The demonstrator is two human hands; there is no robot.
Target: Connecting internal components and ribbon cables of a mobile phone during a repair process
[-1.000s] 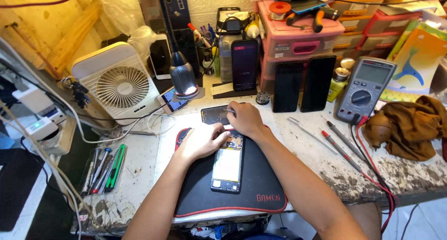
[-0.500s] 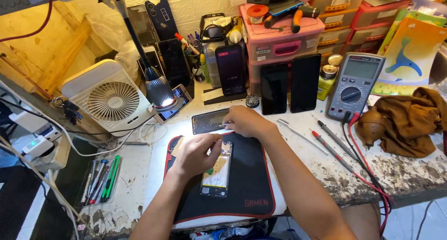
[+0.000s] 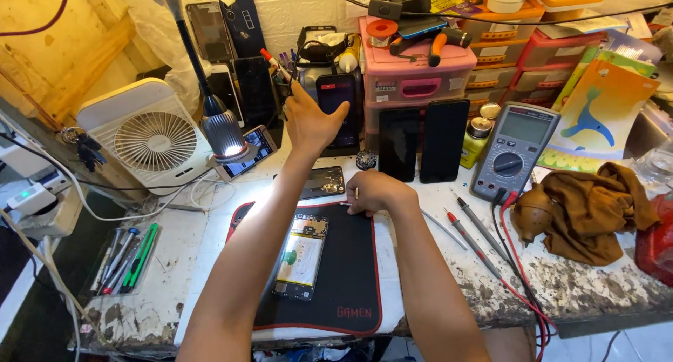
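While the left hand (image 3: 310,121) reached open-fingered toward a dark upright phone (image 3: 337,104), the right hand (image 3: 374,192) rested curled, contents hidden, beside the opened rectangular phone (image 3: 301,256) on the worktop (image 3: 175,264).

1. Opened phone (image 3: 301,257): back cover off, insides showing, yellow-green parts and a pale shiny panel; lies flat, long axis roughly away from the person, slightly tilted, on the left part of the black mat. No hand touches it.
2. Dark phone back panel (image 3: 323,182): flat on the bench just beyond the mat's far edge, partly hidden by the left forearm.
3. Black mat (image 3: 350,278): red-edged, flat at the bench's near edge; right hand rests at its far edge.
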